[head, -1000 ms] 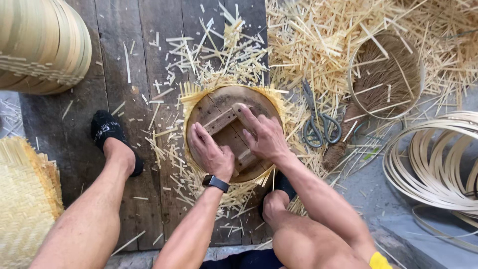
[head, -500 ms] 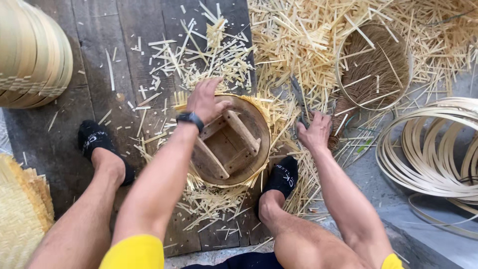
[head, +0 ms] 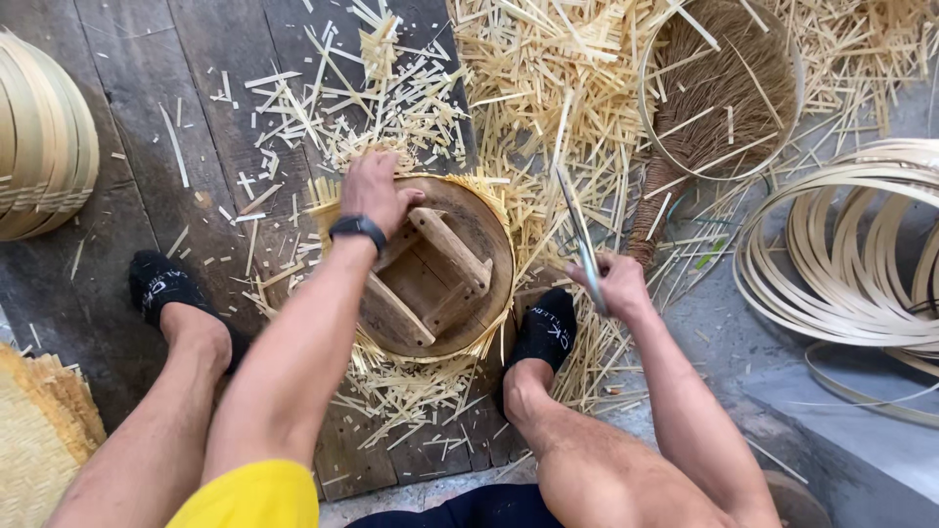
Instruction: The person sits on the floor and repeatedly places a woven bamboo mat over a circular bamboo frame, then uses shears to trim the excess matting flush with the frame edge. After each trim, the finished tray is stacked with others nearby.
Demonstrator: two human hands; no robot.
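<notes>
A round wooden form point(head: 460, 284) with crossed wooden bars lies on the plank floor between my feet, with bamboo strip ends sticking out all around under its rim. My left hand point(head: 377, 196), a dark watch on its wrist, presses on the far left edge of the form. My right hand point(head: 611, 284) is closed around the handles of metal shears point(head: 579, 230), whose blades point away from me, just right of the form.
Heaps of cut bamboo strips point(head: 548, 88) cover the floor ahead. A broom head inside a thin hoop point(head: 724, 88) lies at the far right. Coiled bamboo bands point(head: 851, 254) sit right, stacked bamboo rings point(head: 44, 147) left, a woven mat point(head: 39, 440) near left.
My left hand slid from the middle of the form to its far left edge. My right hand left the form, reached right and picked up the shears.
</notes>
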